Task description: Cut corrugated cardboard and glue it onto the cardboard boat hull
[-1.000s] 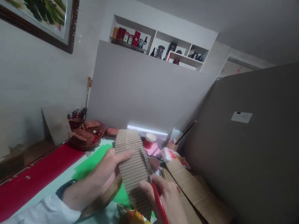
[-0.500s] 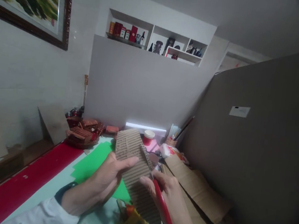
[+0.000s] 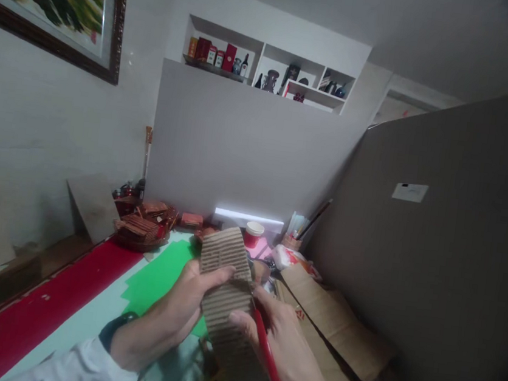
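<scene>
Holding cardboard point(image 3: 225, 303) between left hand point(image 3: 186, 302) and right hand point(image 3: 285, 338), facing cup point(image 3: 254, 236) behind, having pen holder point(image 3: 293, 242) right of cup, framed picture point(image 3: 57, 3) left.

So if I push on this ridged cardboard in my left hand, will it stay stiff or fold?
The ridged cardboard would probably fold more easily parallel to its ridges, which run across the strip. It's likely light and fairly stiff, since its far end sticks out past your left hand without visible drooping. Its exposed ridges might crush under a hard pinch.
</scene>
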### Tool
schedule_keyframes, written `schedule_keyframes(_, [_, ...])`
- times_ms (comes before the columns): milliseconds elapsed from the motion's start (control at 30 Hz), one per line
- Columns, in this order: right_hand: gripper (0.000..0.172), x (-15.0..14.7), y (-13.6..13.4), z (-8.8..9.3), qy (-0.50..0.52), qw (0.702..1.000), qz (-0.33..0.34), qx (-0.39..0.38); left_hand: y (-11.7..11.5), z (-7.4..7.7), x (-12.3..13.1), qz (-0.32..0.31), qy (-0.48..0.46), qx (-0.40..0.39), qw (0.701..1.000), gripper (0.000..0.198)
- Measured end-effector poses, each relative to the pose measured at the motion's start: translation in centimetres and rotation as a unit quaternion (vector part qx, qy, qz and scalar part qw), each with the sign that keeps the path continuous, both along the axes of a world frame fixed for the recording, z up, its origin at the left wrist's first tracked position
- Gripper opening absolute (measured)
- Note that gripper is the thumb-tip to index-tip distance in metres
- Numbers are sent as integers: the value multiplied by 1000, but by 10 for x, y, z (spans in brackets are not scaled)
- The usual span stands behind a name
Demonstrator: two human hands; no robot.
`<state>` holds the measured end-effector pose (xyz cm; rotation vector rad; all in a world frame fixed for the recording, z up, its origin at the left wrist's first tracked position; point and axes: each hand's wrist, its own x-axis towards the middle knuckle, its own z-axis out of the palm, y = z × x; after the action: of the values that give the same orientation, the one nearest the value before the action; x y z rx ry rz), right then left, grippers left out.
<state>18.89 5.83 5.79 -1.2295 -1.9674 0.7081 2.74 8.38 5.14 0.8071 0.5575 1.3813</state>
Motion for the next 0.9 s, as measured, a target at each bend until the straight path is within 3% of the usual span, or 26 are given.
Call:
schedule_keyframes(167, [45,0,-3,-1,-17,998,-50,24,-4,1,-2,-18,-2,9,1000,16])
schedule_keyframes(533, [42,1,-4,2,-49,998,-36,8,-2,10,-5,23,-11,11,1000,21])
schedule_keyframes(733, [34,4,-6,7,-30,999,3,18,-4,2,0,-31,6,50,998,26])
schedule_keyframes(900, [45,10,-7,7,-60,998,-14,23,-5,8,-4,-56,20,62,996,25])
